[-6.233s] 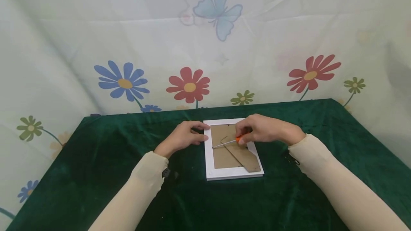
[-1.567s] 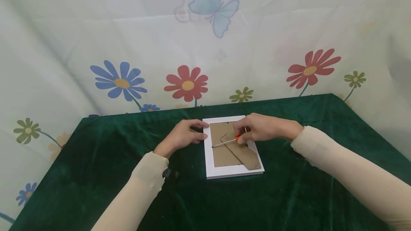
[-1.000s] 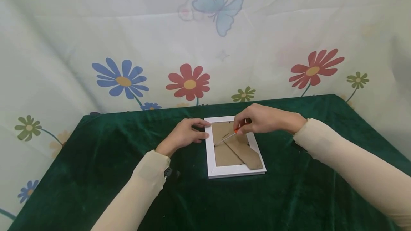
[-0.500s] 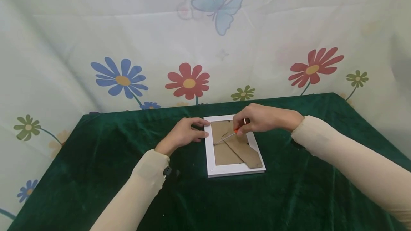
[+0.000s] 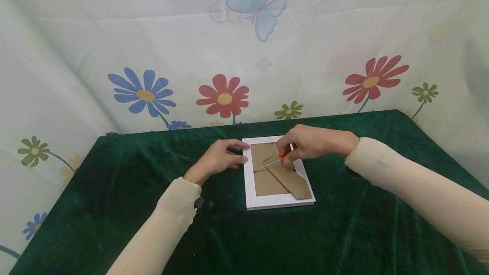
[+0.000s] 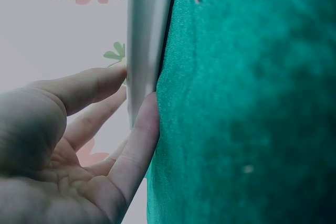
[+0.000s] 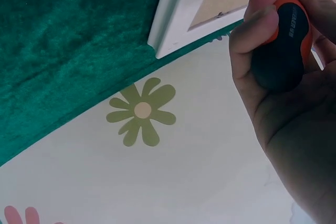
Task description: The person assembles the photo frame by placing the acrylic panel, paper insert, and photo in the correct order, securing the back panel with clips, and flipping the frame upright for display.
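A white picture frame [image 5: 250,190] lies face down, its brown backing board [image 5: 263,188] and folded stand leg [image 5: 296,181] showing. My left hand [image 5: 217,158] holds the frame's left edge; in the left wrist view thumb and fingers sit on either side of the white edge [image 6: 147,30]. Above the board, my right hand [image 5: 311,140] grips a screwdriver with an orange and black handle [image 7: 283,45]. Its thin metal shaft [image 5: 269,164] slants down to the left, the tip at the board's left side by a small dark tab. Curled fingers cover most of the handle in the head view.
Dark green velvet cloth [image 5: 336,232] covers the table. Behind it hangs a pale curtain [image 5: 172,46] printed with flowers and a butterfly. A small dark device [image 5: 198,203] is at the left wrist.
Between about 1.6 and 1 second ago, the right hand raised the screwdriver's handle, steepening the shaft; it has since dropped slightly. The tip stays at the left tab. The left hand keeps its place.
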Tool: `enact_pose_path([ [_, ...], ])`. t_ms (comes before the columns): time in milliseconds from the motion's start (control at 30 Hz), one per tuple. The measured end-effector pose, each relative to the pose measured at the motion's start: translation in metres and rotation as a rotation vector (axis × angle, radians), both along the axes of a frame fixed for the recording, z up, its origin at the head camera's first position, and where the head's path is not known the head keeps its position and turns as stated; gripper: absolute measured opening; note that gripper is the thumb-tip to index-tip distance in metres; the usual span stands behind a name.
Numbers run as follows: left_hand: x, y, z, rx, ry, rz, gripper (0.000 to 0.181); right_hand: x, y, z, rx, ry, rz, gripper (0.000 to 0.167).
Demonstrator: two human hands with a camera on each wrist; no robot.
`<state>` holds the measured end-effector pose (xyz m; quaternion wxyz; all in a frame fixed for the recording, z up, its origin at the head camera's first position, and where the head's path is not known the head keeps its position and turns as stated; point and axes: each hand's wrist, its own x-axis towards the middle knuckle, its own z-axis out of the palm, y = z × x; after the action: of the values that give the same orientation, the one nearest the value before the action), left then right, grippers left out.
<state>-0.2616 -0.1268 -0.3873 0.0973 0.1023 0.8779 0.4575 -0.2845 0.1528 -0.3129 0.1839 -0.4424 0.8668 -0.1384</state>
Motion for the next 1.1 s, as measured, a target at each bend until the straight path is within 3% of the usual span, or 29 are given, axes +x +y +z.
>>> enact_pose_path([
  [1100,0.003,0.001,0.003,0.009,-0.012,0.005,0.043,0.004,0.005,-0.014,-0.01,-0.061,-0.027,0.013],
])
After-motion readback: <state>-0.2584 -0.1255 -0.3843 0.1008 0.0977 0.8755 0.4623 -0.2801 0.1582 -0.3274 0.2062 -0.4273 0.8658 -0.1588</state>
